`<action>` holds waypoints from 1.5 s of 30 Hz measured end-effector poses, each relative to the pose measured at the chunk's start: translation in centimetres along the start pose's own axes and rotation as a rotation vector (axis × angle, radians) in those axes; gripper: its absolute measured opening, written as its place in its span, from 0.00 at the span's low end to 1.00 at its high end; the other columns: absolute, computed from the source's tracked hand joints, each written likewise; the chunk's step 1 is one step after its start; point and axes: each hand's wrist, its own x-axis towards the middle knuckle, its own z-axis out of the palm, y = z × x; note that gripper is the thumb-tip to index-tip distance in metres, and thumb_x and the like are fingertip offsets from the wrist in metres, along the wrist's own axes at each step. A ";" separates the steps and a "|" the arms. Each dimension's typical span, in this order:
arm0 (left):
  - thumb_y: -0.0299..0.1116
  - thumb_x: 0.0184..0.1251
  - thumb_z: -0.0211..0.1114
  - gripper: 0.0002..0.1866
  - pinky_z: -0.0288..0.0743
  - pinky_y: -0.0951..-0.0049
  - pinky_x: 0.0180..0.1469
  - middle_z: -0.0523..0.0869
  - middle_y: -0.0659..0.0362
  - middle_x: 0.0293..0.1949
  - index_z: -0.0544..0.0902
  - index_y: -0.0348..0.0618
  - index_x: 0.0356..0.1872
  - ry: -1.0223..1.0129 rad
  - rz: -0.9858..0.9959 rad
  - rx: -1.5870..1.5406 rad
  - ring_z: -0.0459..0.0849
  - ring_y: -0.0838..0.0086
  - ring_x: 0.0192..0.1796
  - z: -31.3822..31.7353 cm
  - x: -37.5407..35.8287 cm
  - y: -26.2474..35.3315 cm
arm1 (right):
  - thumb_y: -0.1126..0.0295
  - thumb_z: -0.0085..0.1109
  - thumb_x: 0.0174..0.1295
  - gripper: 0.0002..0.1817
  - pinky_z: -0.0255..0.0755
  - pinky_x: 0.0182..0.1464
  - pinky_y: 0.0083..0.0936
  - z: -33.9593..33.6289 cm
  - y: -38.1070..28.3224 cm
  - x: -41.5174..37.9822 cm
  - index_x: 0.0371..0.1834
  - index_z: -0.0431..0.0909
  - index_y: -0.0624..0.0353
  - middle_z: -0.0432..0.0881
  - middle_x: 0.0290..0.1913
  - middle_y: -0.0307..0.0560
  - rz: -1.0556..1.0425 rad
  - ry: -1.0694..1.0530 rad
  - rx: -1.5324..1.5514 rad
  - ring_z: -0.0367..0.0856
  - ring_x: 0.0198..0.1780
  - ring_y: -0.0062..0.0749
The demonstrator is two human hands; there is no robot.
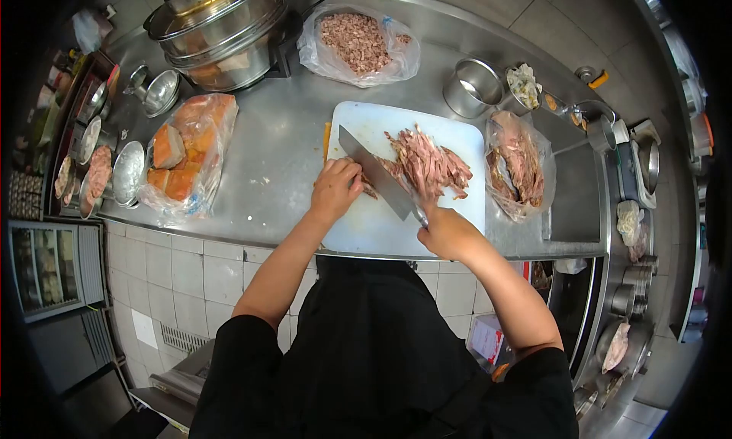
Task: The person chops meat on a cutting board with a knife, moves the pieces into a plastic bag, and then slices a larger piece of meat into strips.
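My right hand [448, 231] is wrapped round the handle of a cleaver [375, 172]. Its wide blade lies slantwise over a white cutting board [358, 229], the tip toward the upper left. My left hand [335, 186] has curled fingers close to the blade's left side, pressed on a small piece of cooked meat [369, 189] that is mostly hidden. Right of the blade, a heap of sliced cooked meat strips [429, 160] spreads over the board.
Chopped meat fills an open plastic bag [408, 61] behind the board. A bag of large meat pieces [521, 164] lies at the right, near a steel pot [473, 88]. Orange-brown blocks sit in a plastic bag [217, 145] at the left, below a large steamer [221, 42].
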 end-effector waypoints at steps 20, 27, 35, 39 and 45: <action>0.27 0.56 0.68 0.10 0.73 0.60 0.55 0.80 0.53 0.45 0.82 0.41 0.40 0.019 -0.010 -0.008 0.78 0.55 0.51 0.2 -0.7 0.0 | 0.66 0.59 0.58 0.27 0.76 0.46 0.51 8.8 3.1 4.1 0.62 0.69 0.59 0.84 0.31 0.65 -0.156 0.518 0.277 0.84 0.37 0.65; 0.35 0.60 0.68 0.17 0.68 0.55 0.64 0.79 0.53 0.53 0.83 0.45 0.50 0.087 0.027 0.124 0.76 0.59 0.59 0.2 1.6 1.9 | 0.69 0.60 0.59 0.16 0.76 0.33 0.43 6.1 6.3 -1.4 0.49 0.73 0.56 0.83 0.23 0.57 0.083 0.544 0.515 0.84 0.26 0.54; 0.41 0.69 0.63 0.13 0.62 0.57 0.64 0.83 0.57 0.48 0.83 0.45 0.46 -0.085 0.040 0.188 0.78 0.62 0.56 2.4 3.3 1.9 | 0.75 0.58 0.61 0.10 0.63 0.14 0.29 11.5 11.9 2.3 0.44 0.70 0.58 0.72 0.17 0.39 0.004 0.692 1.135 0.72 0.11 0.27; 0.41 0.68 0.63 0.11 0.63 0.59 0.61 0.83 0.58 0.44 0.83 0.45 0.41 -0.001 0.012 0.268 0.79 0.62 0.53 2.0 1.5 1.2 | 0.77 0.54 0.60 0.11 0.62 0.13 0.27 11.9 12.4 2.6 0.46 0.68 0.58 0.72 0.17 0.41 -0.010 0.725 1.283 0.69 0.10 0.28; 0.39 0.66 0.65 0.10 0.64 0.59 0.58 0.83 0.58 0.42 0.83 0.44 0.38 0.038 0.068 0.238 0.79 0.61 0.52 0.8 0.2 1.3 | 0.77 0.58 0.61 0.11 0.62 0.13 0.28 11.0 12.3 2.3 0.43 0.68 0.57 0.72 0.17 0.40 0.011 0.670 1.449 0.69 0.10 0.28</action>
